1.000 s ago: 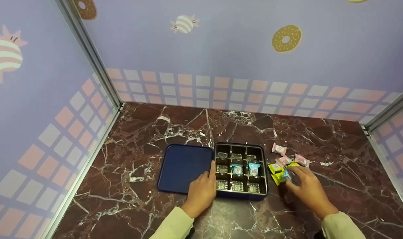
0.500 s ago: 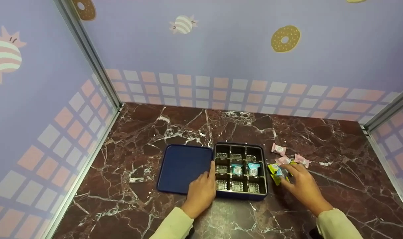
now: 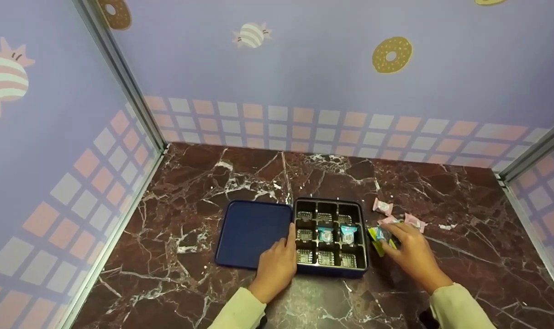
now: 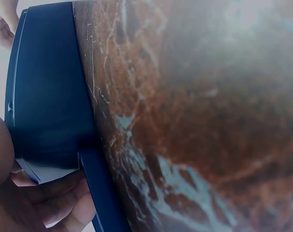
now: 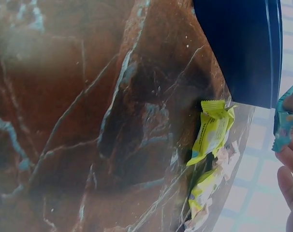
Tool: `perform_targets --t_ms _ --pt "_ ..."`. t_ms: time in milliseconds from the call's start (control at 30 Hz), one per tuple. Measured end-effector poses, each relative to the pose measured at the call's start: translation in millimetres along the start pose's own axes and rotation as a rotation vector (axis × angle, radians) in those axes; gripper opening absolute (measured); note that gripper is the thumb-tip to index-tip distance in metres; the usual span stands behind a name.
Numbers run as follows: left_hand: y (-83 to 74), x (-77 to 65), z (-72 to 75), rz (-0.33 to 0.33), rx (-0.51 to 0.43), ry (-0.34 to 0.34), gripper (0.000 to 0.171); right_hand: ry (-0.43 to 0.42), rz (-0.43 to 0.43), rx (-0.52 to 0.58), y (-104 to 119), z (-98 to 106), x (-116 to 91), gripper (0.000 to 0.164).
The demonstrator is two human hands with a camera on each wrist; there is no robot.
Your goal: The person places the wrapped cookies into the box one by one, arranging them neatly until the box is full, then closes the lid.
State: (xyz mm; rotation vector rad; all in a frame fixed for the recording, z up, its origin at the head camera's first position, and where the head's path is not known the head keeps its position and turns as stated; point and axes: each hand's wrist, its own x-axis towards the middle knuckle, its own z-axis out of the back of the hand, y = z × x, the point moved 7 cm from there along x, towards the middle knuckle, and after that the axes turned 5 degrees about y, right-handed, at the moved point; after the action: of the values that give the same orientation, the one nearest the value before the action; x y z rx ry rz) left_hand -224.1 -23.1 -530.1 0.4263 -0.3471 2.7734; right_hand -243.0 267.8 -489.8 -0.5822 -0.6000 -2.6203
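My right hand [image 3: 414,251] pinches a blue wrapped candy [image 5: 284,121] between thumb and fingers. It is raised above yellow wrapped candies [image 5: 212,133] to the right of the box. My left hand [image 3: 277,262] rests against the left side of the dark blue box [image 3: 331,270], index finger straight along its edge and the other fingers over the lid side. The box holds a black tray with nine-square dividers; a blue candy [image 3: 325,234] sits in the middle compartment and another blue candy [image 3: 348,234] in the middle-right one. The other compartments hold nothing visible.
A dark blue lid [image 3: 254,233] lies flat against the box's left side. Pink wrapped candies [image 3: 383,206] lie behind and beside the yellow ones. The dark red marbled tabletop [image 3: 190,183] is bounded by patterned panels [image 3: 304,64] at the back and sides.
The right hand has picked up a blue candy from the pile and shifted slightly left with it. My left hand stays at the box.
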Motion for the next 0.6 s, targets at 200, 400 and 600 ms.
perform_targets --t_ms 200,400,600 --pt "0.0 0.7 -0.4 -0.003 -0.002 0.027 0.06 -0.011 0.018 0.016 4.8 -2.1 3.3 0.043" --pt "0.1 1.1 -0.8 -0.004 -0.006 0.044 0.06 -0.005 0.042 0.024 9.3 -5.2 6.6 0.042" --pt "0.4 1.1 -3.0 0.0 -0.011 0.05 0.062 0.002 0.022 0.041 11.6 -8.0 7.9 0.04"
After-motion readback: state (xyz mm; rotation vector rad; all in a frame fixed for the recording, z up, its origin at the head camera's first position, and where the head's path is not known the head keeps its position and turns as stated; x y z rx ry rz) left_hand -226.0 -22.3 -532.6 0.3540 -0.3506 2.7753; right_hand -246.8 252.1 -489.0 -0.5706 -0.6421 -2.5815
